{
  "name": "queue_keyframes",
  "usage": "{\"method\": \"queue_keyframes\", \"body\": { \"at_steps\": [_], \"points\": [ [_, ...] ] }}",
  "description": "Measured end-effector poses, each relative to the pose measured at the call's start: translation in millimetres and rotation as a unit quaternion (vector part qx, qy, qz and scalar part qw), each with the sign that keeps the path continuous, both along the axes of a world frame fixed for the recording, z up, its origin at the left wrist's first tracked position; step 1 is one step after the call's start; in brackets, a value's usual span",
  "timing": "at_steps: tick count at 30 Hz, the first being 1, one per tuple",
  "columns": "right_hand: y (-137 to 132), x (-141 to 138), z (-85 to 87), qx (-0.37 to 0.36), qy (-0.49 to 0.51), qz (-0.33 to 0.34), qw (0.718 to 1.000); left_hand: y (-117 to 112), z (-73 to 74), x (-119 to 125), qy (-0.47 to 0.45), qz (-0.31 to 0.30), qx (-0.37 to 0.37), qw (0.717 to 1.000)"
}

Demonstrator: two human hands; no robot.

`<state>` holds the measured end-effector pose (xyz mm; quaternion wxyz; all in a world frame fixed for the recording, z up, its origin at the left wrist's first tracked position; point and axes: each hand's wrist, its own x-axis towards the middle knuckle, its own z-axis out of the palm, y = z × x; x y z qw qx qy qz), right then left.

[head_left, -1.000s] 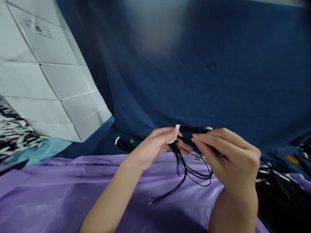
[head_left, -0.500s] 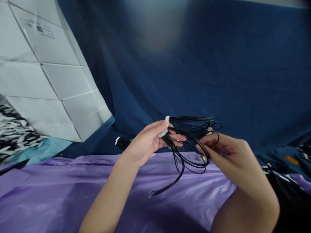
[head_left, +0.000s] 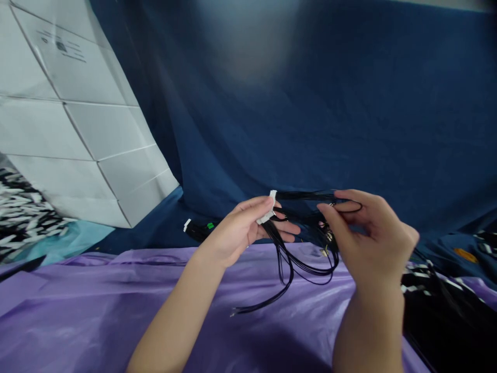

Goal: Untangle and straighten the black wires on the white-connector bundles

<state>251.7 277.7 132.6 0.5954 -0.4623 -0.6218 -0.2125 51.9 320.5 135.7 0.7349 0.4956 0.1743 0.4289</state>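
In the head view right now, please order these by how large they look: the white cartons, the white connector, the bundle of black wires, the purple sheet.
1. purple sheet, though nearness to the camera enlarges it
2. white cartons
3. bundle of black wires
4. white connector, pinched in the left hand

We see a white connector (head_left: 267, 208), small and tilted, pinched at the tips of the left hand (head_left: 243, 228) above the purple sheet (head_left: 97, 305). From the connector a bundle of thin black wires (head_left: 298, 259) droops in loops over the sheet, loose ends trailing left. More strands run level from the connector to the right hand (head_left: 368, 238), whose fingers close round them.
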Motion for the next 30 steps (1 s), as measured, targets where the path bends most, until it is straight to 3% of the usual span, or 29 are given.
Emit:
{"method": "queue_keyframes", "body": {
  "at_steps": [4, 10, 13, 15, 17, 30],
  "points": [
    [9.5, -7.7, -2.6, -0.015, 0.005, -0.002, 1.0, 1.9, 1.4, -1.5, -0.024, 0.027, -0.025, 0.999],
    [6.2, -12.5, -3.4, 0.016, 0.147, 0.097, 0.984, 2.1, 8.3, -3.5, -0.045, 0.066, -0.076, 0.994],
    [3.2, -7.9, -1.2, -0.126, 0.08, 0.145, 0.978, 0.5, 9.6, -3.5, -0.061, 0.074, -0.08, 0.992],
    [2.2, -5.8, 0.2, -0.244, 0.002, 0.199, 0.949, -0.8, 9.7, -2.9, -0.074, 0.081, -0.078, 0.991],
    [1.9, -6.4, 0.9, -0.297, -0.03, 0.242, 0.923, -2.0, 9.9, -2.1, -0.078, 0.084, -0.078, 0.99],
    [1.9, -17.4, 3.7, -0.272, -0.064, 0.267, 0.922, -3.4, 9.3, 0.6, -0.057, 0.085, -0.086, 0.991]
  ]
}}
